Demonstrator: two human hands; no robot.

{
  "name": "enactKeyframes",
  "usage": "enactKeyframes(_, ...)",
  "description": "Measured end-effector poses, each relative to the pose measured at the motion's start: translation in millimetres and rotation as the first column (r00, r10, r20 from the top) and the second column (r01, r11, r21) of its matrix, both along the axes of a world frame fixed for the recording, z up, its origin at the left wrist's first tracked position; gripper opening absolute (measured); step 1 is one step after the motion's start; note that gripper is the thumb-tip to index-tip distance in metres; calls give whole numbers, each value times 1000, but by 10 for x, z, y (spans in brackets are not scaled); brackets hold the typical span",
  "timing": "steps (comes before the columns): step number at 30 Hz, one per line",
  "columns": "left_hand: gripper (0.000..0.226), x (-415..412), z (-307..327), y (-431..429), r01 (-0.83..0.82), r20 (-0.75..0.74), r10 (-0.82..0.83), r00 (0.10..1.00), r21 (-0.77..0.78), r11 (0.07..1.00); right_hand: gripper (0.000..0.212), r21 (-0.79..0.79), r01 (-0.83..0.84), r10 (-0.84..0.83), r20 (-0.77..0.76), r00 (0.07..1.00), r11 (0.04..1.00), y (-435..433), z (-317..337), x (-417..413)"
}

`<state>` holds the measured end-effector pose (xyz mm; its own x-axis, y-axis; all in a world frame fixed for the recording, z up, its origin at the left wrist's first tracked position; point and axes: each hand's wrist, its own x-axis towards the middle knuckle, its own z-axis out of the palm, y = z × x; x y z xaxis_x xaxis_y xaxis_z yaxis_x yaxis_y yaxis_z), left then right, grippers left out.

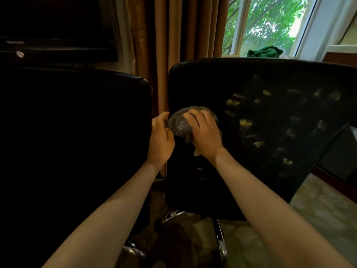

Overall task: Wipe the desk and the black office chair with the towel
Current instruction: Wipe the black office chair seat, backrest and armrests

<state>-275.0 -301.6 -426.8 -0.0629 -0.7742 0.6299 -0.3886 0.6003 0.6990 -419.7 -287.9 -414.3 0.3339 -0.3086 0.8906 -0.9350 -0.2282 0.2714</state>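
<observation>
Towel: we are pressing the grey towel (178, 123) against the back of the right chair (270, 132), near its left edge.
Right hand: our right hand (202, 130) is lying spread over the towel, pressing it, not clutching it.
Left hand: our left hand (161, 136) is sitting at that edge with fingers loosely bent; we cannot tell whether it is gripping anything.
Desk: we are not making it out in the dark.
Risk: if we are pushing hard, the chair is likely swivelling away on its base (220, 240).
Risk: the bunched towel may be slipping from under a flat palm and falling between the chairs.
</observation>
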Motion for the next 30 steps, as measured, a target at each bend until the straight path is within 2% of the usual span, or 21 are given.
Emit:
enactKeyframes(1, 50, 17, -45, -10, 20, 93, -14, 996, -68, 997, 34, -22, 4, -4, 11, 1000, 1000, -37, -25, -1)
enactKeyframes(3, 58, 42, -173, -99, 34, 279, -5, 960, -98, 995, 30, -35, -19, 20, 15, 1000, 999, -109, -148, 20)
enactKeyframes(5, 57, 34, -312, -157, -14, 300, 29, 953, -54, 998, 32, 13, -41, 41, -18, 999, 999, -157, -297, 50)
enactKeyframes(8, 41, -18, -471, -185, -68, 263, 71, 962, -20, 997, 33, 94, -39, 39, 12, 999, 995, -178, -510, 64)
enactKeyframes(12, 35, -18, -753, -241, -8, 419, -38, 907, 108, 994, 37, 288, 23, -22, -7, 1000, 957, -103, -906, 5)
enactKeyframes(14, 33, -58, -915, -226, -48, 586, -95, 805, 224, 973, 41, 451, 45, -45, -11, 999, 891, -58, -1167, 7)
enactKeyframes(17, 28, -136, -1141, -176, -188, 857, -142, 496, 266, 946, 38, 668, 17, -98, 85, 992, 744, 69, -1491, 33)
enactKeyframes(19, 28, -181, -1259, -115, -218, 937, -191, 293, 260, 941, 38, 812, 82, -201, 44, 979, 578, 133, -1638, 3)
enactKeyframes(20, 28, -186, -1308, -81, -221, 952, -205, 227, 256, 941, 42, 844, 100, -223, 25, 974, 527, 149, -1746, -34)
enactKeyframes(21, 28, -187, -1344, -75, -201, 955, -209, 211, 252, 947, 46, 861, 77, -230, 47, 972, 502, 184, -1806, -52)
enactKeyframes(22, 28, -163, -1339, -73, -178, 949, -207, 236, 252, 951, 47, 858, 65, -210, 51, 976, 510, 211, -1804, -48)
enactKeyframes(23, 29, -120, -1309, -81, -144, 932, -180, 315, 235, 961, 44, 799, 33, -171, 88, 981, 600, 220, -1751, -35)
enactKeyframes(24, 31, -68, -1273, -97, -98, 887, -152, 437, 214, 972, 41, 768, -19, -148, 148, 978, 640, 205, -1703, -21)
enactKeyframes(25, 34, -8, -1226, -109, -40, 814, -83, 575, 129, 991, 41, 690, -69, -95, 197, 976, 720, 165, -1644, -32)
enactKeyframes(26, 36, 40, -1183, -119, -24, 745, 4, 668, 17, 1000, 47, 600, -112, -36, 228, 973, 792, 127, -1553, -40)
enactKeyframes(28, 30, 99, -1136, -151, -84, 573, 198, 795, -219, 972, 47, 429, -185, 75, 261, 962, 884, 95, -1295, 9)
enactKeyframes(30, 27, 81, -1017, -179, -127, 408, 229, 884, -262, 957, 38, 245, -219, 149, 274, 950, 944, 64, -1008, 111)
